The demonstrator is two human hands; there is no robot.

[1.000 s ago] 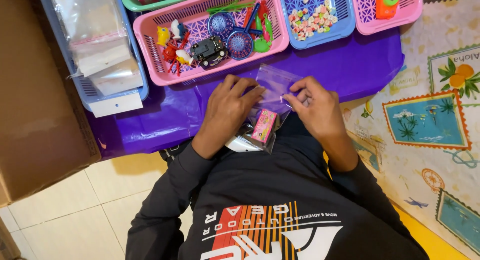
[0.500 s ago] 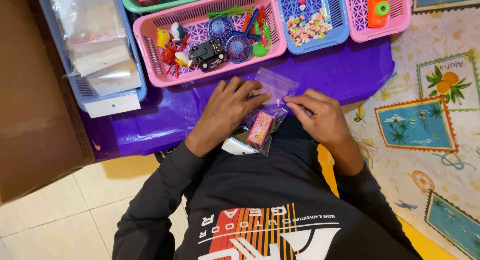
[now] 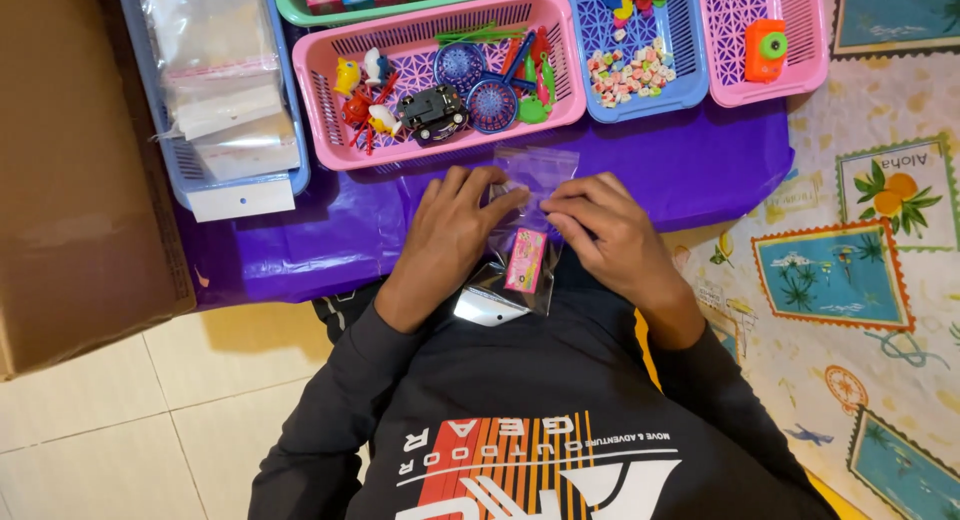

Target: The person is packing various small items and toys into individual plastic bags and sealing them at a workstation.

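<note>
I see a clear plastic bag (image 3: 530, 195) lying on the purple table cover (image 3: 690, 160), its lower end hanging over the near edge toward the person's lap, with a small pink box (image 3: 526, 261) inside it and a white card end (image 3: 487, 307) at the bottom. My left hand (image 3: 447, 238) rests on the bag's left side, fingers spread flat and pressing the plastic down, not closed around anything. My right hand (image 3: 607, 235) lies on the bag's right side, fingertips meeting the plastic near the middle; I cannot tell whether thumb and forefinger pinch the film or only press it. Just beyond the bag stands a pink basket (image 3: 330, 130) holding small toys, among them a black toy car (image 3: 432, 111) and blue round nets (image 3: 478, 85). To its right sits a blue basket (image 3: 692, 50) with small coloured pieces, then another pink basket (image 3: 812, 50) with an orange toy (image 3: 767, 50). On the left a long blue basket (image 3: 160, 130) holds stacked clear bags (image 3: 220, 70), beside a cardboard box (image 3: 70, 180).
</note>
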